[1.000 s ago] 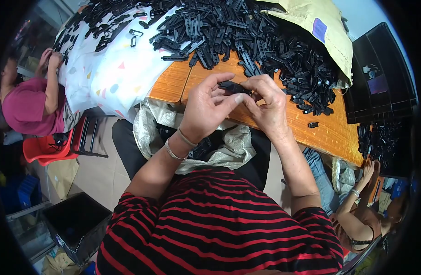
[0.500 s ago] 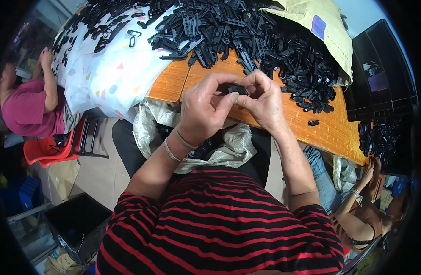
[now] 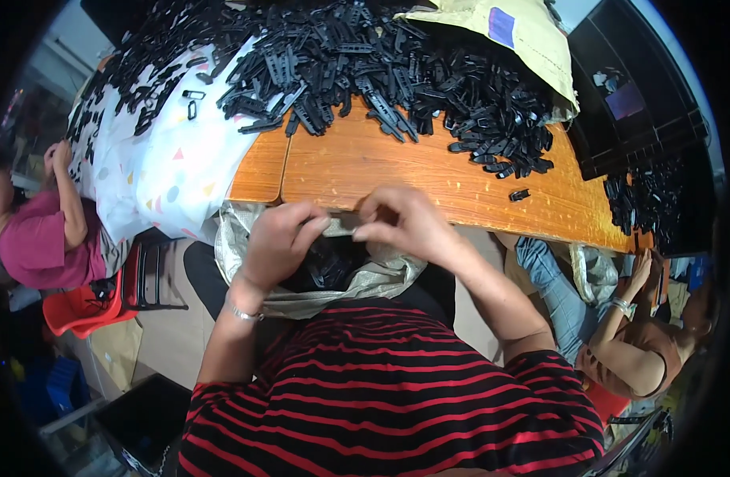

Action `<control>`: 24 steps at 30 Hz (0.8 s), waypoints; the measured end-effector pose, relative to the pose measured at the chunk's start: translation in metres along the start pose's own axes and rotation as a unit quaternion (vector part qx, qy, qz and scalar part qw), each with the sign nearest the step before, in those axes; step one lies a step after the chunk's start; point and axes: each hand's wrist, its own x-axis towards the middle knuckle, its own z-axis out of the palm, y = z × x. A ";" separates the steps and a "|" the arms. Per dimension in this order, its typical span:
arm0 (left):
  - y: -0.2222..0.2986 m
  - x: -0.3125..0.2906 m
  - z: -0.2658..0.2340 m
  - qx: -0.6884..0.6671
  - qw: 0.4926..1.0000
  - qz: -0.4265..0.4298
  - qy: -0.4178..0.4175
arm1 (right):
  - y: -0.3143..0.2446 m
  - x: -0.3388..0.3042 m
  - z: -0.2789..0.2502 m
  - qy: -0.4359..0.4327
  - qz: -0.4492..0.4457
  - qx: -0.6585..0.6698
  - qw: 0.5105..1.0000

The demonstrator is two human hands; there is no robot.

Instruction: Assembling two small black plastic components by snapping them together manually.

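Observation:
My left hand [image 3: 279,245] hovers over the left side of the mouth of a pale woven sack [image 3: 333,303] on my lap. Its fingers are loosely bent, the thumb a little apart, and no part shows in them. Across the opening, my right hand [image 3: 411,224] has thumb and forefinger apart and holds nothing that I can see. Between and below the hands, dark plastic pieces [image 3: 327,266] lie inside the sack. Beyond them, on the wooden table [image 3: 333,168], spreads a big heap of black plastic clip-like parts [image 3: 345,60].
One loose black part [image 3: 520,195] lies near the table's front edge. A paper sack [image 3: 532,40] lies at the heap's far right, beside a black crate [image 3: 631,95]. A white patterned sheet [image 3: 154,171] covers the left. Co-workers sit left [image 3: 43,242] and right [image 3: 631,354].
My hands have parted and come down from the table edge to the sack's mouth. The black plastic part they held together no longer shows in them. My view has shifted slightly.

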 end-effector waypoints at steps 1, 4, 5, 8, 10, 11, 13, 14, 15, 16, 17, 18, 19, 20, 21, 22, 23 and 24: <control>-0.006 -0.002 -0.003 0.137 0.989 0.047 -0.033 | 0.004 -0.003 -0.010 0.031 0.015 -0.006 0.999; 0.013 0.013 -0.007 0.159 0.982 0.099 0.020 | 0.031 -0.005 -0.056 0.182 -0.033 -0.261 0.947; 0.015 0.025 -0.003 0.140 0.982 0.112 0.049 | 0.036 -0.006 -0.069 0.214 -0.048 -0.306 0.926; 0.004 0.075 0.027 0.175 0.961 0.189 0.099 | 0.040 -0.002 -0.092 0.219 -0.010 -0.444 0.869; -0.001 0.110 0.044 0.205 0.948 0.222 0.106 | 0.048 0.003 -0.101 0.193 0.003 -0.486 0.852; -0.006 0.124 0.051 0.233 0.940 0.233 0.085 | 0.051 0.005 -0.103 0.168 0.019 -0.528 0.832; -0.012 0.141 0.058 0.263 0.932 0.242 0.065 | 0.050 0.009 -0.106 0.134 0.019 -0.532 0.836; -0.013 0.147 0.060 0.288 0.923 0.250 0.056 | 0.047 0.009 -0.107 0.101 0.025 -0.537 0.837; -0.014 0.150 0.062 0.313 0.913 0.258 0.046 | 0.043 0.010 -0.106 0.101 0.025 -0.535 0.838; -0.016 0.151 0.062 0.314 0.913 0.256 0.044 | 0.038 0.010 -0.102 0.082 -0.014 -0.512 0.855; -0.015 0.151 0.060 0.319 0.907 0.271 0.052 | 0.034 0.008 -0.096 0.064 -0.050 -0.487 0.870; -0.013 0.150 0.059 0.325 0.900 0.286 0.060 | 0.036 0.007 -0.089 0.064 -0.057 -0.468 0.880; -0.012 0.148 0.059 0.324 0.900 0.285 0.056 | 0.034 0.005 -0.083 0.057 -0.083 -0.445 0.890; -0.011 0.147 0.058 0.319 0.905 0.276 0.049 | 0.032 0.004 -0.080 0.051 -0.112 -0.422 0.898; -0.011 0.144 0.057 0.314 0.910 0.266 0.044 | 0.033 0.002 -0.079 0.054 -0.131 -0.422 0.895; -0.011 0.142 0.056 0.314 0.911 0.266 0.043 | 0.034 0.000 -0.079 0.053 -0.130 -0.422 0.896; -0.012 0.140 0.054 0.301 0.919 0.254 0.035 | 0.037 -0.001 -0.079 0.074 -0.137 -0.383 0.910; -0.012 0.137 0.053 0.288 0.926 0.242 0.028 | 0.037 -0.002 -0.079 0.094 -0.145 -0.345 0.923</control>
